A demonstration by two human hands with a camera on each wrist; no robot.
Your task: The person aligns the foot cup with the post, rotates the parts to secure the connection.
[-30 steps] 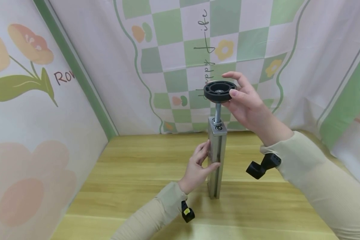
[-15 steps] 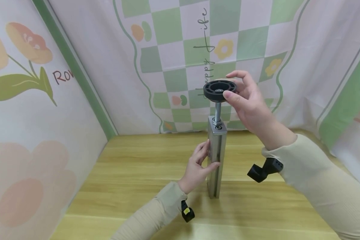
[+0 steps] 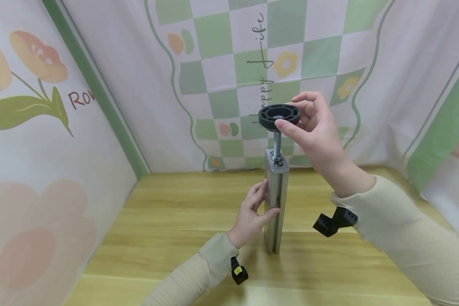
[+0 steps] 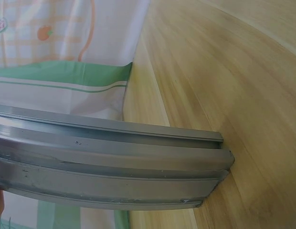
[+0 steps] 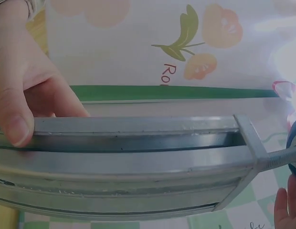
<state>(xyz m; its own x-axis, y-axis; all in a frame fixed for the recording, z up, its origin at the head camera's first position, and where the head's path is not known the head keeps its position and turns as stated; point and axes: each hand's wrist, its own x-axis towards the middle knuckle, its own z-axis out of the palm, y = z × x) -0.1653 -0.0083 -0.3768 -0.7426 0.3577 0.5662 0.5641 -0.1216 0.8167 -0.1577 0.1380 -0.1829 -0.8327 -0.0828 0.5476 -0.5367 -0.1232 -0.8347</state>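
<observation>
An aluminium profile [image 3: 273, 231] stands upright on the table, with an end plate [image 3: 280, 168] screwed on top. From that plate rises a threaded bolt [image 3: 277, 144] bearing a round black levelling foot [image 3: 265, 123]. My left hand [image 3: 249, 216] grips the profile at mid-height, thumb on the near side and fingers on the far left. My right hand [image 3: 322, 138] holds the foot's rim, thumb at the front and fingers behind, partly hidden. The left wrist view has the profile's lower end [image 4: 205, 167] on the wood; in the right wrist view the left thumb [image 5: 16, 129] presses a groove.
The wooden table [image 3: 168, 225] extends around the profile. A checked curtain [image 3: 219, 102] hangs close behind it, and a flowered curtain [image 3: 30, 161] borders the left side. Small black wrist mounts [image 3: 334, 222] hang from both sleeves.
My right thumb has travelled left along the foot's rim, from its right side to the front, while the fingers have drawn back to the right. The left hand and profile stay put.
</observation>
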